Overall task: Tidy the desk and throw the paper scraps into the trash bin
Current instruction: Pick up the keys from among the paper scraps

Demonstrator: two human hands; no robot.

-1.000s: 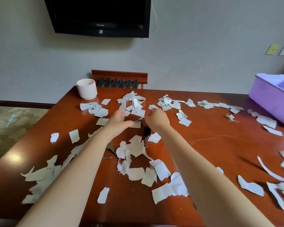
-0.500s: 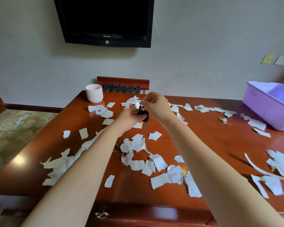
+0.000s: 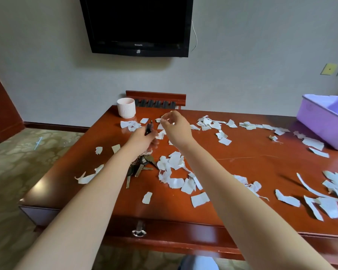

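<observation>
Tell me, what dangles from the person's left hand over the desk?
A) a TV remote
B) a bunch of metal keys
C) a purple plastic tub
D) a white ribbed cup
B: a bunch of metal keys hangs below the left hand, whose fingers grip the black fob on it.
</observation>
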